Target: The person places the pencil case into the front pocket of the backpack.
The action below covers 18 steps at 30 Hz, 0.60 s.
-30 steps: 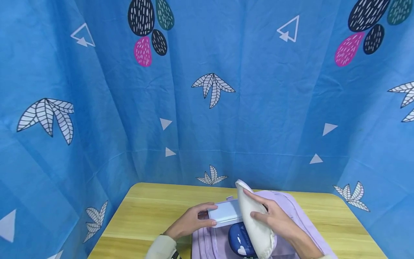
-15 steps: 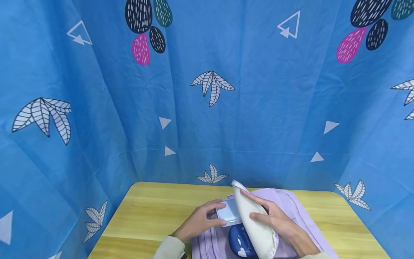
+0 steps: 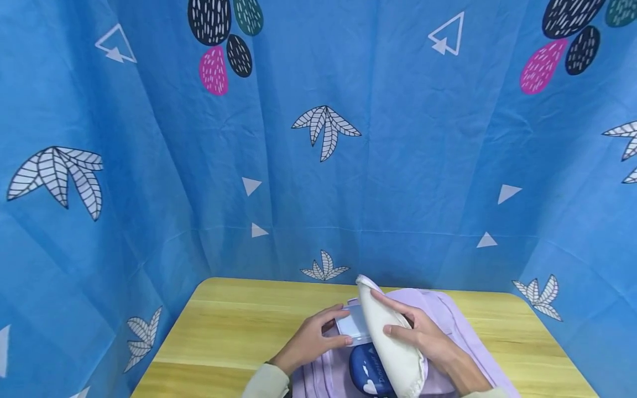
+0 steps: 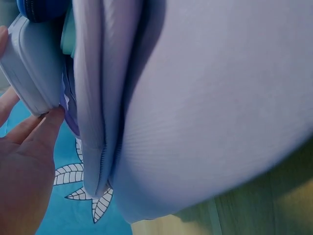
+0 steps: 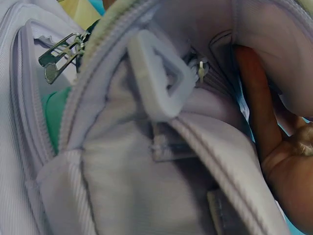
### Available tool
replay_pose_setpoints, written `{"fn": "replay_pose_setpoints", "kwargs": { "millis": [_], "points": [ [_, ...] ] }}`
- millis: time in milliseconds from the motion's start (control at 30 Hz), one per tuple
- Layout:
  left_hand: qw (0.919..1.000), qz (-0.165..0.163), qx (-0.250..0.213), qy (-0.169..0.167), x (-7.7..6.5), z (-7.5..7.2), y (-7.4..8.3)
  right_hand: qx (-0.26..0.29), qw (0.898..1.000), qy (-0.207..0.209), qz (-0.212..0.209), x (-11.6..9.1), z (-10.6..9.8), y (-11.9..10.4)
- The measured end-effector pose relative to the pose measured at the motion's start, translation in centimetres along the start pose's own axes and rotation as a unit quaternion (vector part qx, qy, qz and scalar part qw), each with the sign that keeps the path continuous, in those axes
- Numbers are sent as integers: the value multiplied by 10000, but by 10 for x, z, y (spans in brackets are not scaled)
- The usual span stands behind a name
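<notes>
A lilac backpack (image 3: 463, 326) lies on the table with its cream-lined flap (image 3: 390, 345) raised. My right hand (image 3: 423, 334) holds that flap up, thumb on the cream side and fingers at its far edge. My left hand (image 3: 316, 334) grips the end of a pale blue box (image 3: 354, 325) between thumb and fingers. The box's other end is hidden behind the flap. In the left wrist view the same box (image 4: 36, 63) stands at the bag's opening. Just below it in the head view sits a dark blue zipped case (image 3: 368, 369) with a white heart.
A yellow wood-grain table (image 3: 239, 326) carries the bag. Behind and beside it hangs a blue patterned curtain (image 3: 318, 210). The right wrist view shows metal zip pulls (image 5: 61, 56), a pale plastic buckle (image 5: 159, 76) and something green (image 5: 55, 115) inside the bag.
My left hand has moved right, carrying the pale blue box further behind the flap, so less of the box shows. My right hand keeps holding the flap almost in place.
</notes>
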<state>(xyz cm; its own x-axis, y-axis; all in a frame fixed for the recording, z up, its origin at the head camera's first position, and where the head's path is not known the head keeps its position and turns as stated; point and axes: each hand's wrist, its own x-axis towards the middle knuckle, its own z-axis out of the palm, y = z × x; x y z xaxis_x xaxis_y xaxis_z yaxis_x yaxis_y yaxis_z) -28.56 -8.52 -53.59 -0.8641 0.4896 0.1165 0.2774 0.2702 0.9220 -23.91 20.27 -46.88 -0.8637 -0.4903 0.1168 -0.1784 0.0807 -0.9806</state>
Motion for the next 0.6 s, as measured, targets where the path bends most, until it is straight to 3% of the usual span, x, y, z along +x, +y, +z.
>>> {"fn": "replay_pose_setpoints", "kwargs": {
  "millis": [367, 600],
  "points": [
    [9997, -34, 40, 254, -10, -5, -2, 234, 9996, 181, -33, -6, 1, -3],
    [9980, -322, 190, 512, -19, -4, 6, 281, 9993, 235, -28, -5, 3, -3]
  ]
}}
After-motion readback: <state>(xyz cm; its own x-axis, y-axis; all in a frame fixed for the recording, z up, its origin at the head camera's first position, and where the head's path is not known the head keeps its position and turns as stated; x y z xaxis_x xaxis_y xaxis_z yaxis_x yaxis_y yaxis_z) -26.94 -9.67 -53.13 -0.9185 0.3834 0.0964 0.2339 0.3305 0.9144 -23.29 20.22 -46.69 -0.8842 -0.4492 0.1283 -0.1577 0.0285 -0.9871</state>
